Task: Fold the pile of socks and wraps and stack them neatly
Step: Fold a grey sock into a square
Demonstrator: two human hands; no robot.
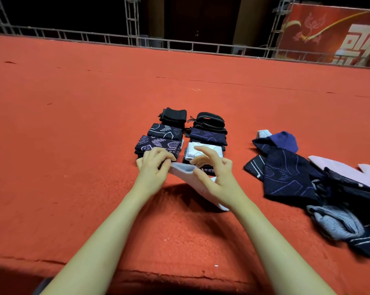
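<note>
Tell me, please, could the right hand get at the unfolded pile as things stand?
Probably not at once: the right hand is busy holding the pale sock with the left hand. The path over the carpet to the pile looks free.

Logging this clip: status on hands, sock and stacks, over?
Left hand and right hand both pinch the pale sock, unfolded. Folded stacks beyond. Loose pile waits at right. Nothing blocking.

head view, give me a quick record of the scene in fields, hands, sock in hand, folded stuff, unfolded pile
left hand: pinches the pale sock's open end
right hand: grips the same sock
pale sock: held above the red carpet
folded stacks: two rows just beyond the hands
unfolded pile: loose, on the right
</note>
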